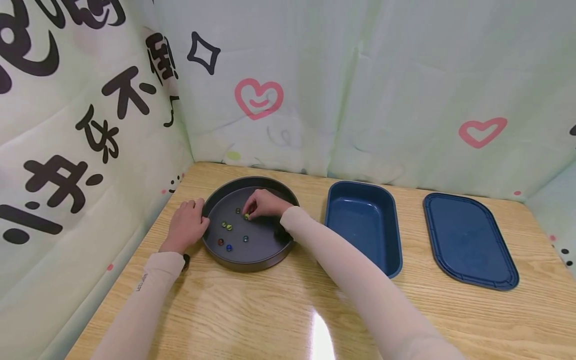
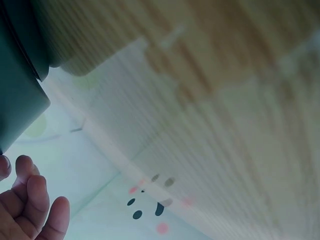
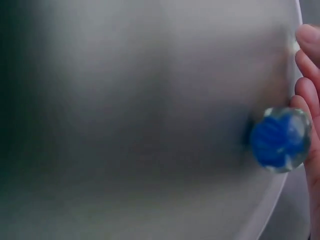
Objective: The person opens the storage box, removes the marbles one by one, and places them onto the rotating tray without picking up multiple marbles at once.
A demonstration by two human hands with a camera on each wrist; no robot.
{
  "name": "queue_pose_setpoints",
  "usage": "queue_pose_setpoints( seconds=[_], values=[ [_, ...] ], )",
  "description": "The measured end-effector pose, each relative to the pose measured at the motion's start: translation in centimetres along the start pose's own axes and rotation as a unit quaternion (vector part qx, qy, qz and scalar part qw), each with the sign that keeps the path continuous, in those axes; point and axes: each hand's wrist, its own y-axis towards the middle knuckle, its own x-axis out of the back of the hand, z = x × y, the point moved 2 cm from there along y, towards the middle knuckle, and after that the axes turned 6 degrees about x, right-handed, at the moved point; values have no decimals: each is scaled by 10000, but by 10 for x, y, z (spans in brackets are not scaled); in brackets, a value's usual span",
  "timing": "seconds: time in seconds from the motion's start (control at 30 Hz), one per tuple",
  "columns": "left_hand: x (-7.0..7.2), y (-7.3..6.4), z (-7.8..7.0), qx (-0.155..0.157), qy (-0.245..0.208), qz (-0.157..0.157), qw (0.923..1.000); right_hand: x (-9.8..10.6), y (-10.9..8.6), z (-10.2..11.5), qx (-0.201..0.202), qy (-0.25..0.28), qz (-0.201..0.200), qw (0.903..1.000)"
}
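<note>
A round dark grey pan point(image 1: 252, 259) stands on the table at left of centre. My left hand point(image 1: 185, 226) grips its left rim, thumb over the edge. In the left wrist view, curled fingers point(image 2: 30, 200) show close below the pan's wall point(image 2: 20, 110). Inside the pan, my right hand point(image 1: 265, 204) pinches a yellow-green marble point(image 1: 246, 216) between thumb and fingertips, low over the pan floor. Several marbles lie around it: a blue marble point(image 1: 229, 247), a red-brown marble point(image 1: 220, 241) and a clear bluish marble point(image 1: 245, 239) among them. A blue-swirled marble point(image 3: 280, 140) looms large in the right wrist view.
Right of the pan is a deep blue rectangular box point(image 1: 398, 240), partly covered by the right sleeve point(image 1: 360, 265). Farther right a flat blue lid point(image 1: 470, 240) lies on the wooden table point(image 1: 252, 310). Printed curtains point(image 1: 315, 100) hang behind and at the left.
</note>
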Motion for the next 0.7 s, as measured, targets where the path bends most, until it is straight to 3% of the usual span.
queue_pose_setpoints(
  seconds=[0.47,0.7],
  values=[
    [-2,1,0,14,18,42,10000,-3,0,0,-168,-306,134,9993],
    [-3,1,2,41,12,51,10000,8,-1,7,-148,-285,15,9995]
  ],
)
